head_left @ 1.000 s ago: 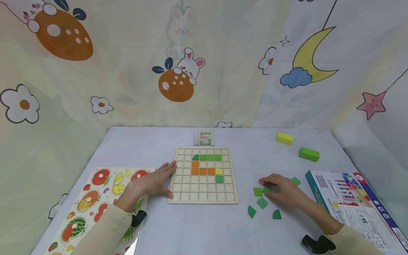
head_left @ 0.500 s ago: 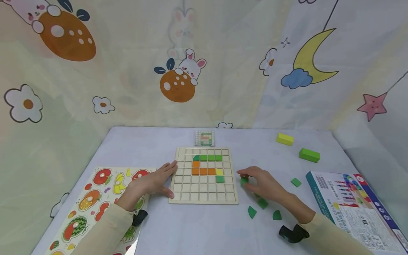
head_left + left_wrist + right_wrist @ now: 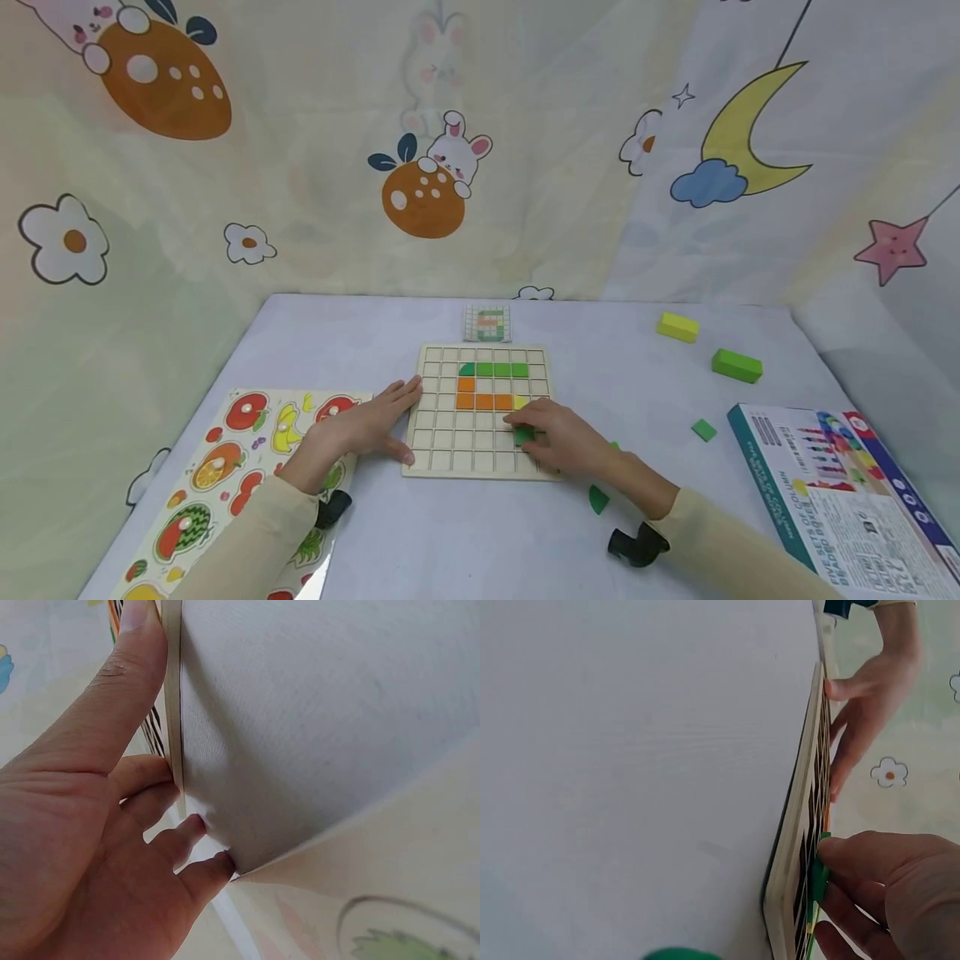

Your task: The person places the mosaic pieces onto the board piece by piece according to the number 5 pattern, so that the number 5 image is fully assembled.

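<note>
A wooden grid board (image 3: 431,450) lies on the table with green, orange and yellow tiles set in its squares. My right hand (image 3: 566,437) is over the board's right side, thumb and fingertips pinching a green tile (image 3: 820,879), which stands close to the grid in the right wrist view. In the head view the hand partly covers the yellow tile (image 3: 521,402) and the squares below it. My left hand (image 3: 371,425) rests along the board's left edge with fingers extended; in the left wrist view its thumb (image 3: 112,697) lies against the rim.
A small pattern card (image 3: 487,323) sits behind the board. A sheet printed with fruit (image 3: 251,467) lies at left. Green pieces (image 3: 704,430) lie at right, some hidden by my right arm. Beyond are a yellow block (image 3: 677,327), a green block (image 3: 737,365) and a box (image 3: 836,492).
My right hand has picked up a green tile from the loose pieces and carried it left onto the board's right side. My left hand has stayed at the board's edge.
</note>
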`<move>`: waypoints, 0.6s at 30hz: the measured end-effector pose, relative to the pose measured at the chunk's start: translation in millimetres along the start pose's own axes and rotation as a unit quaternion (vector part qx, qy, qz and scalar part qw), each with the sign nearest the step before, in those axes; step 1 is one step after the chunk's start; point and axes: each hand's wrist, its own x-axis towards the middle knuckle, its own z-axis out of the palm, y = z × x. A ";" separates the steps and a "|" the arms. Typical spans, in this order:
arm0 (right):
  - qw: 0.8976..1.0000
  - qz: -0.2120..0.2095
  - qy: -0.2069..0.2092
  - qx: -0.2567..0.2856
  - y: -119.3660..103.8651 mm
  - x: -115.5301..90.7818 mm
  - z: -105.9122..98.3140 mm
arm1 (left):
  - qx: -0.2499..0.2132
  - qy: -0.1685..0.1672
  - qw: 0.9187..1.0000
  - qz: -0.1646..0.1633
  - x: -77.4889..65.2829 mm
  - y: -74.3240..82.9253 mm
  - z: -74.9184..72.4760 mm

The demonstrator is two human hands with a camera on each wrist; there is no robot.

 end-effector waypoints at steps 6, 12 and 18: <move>1.000 -0.012 0.019 -0.021 0.2 -3.0 3.5 | -0.003 0.003 1.000 0.001 0.7 0.8 -0.6; 0.999 -0.014 0.023 -0.030 -0.6 -5.8 4.9 | -0.005 0.004 1.000 0.004 1.1 1.0 0.0; 1.000 -0.002 0.011 -0.003 -0.7 -7.9 0.2 | -0.006 0.004 1.000 0.000 0.4 0.9 1.0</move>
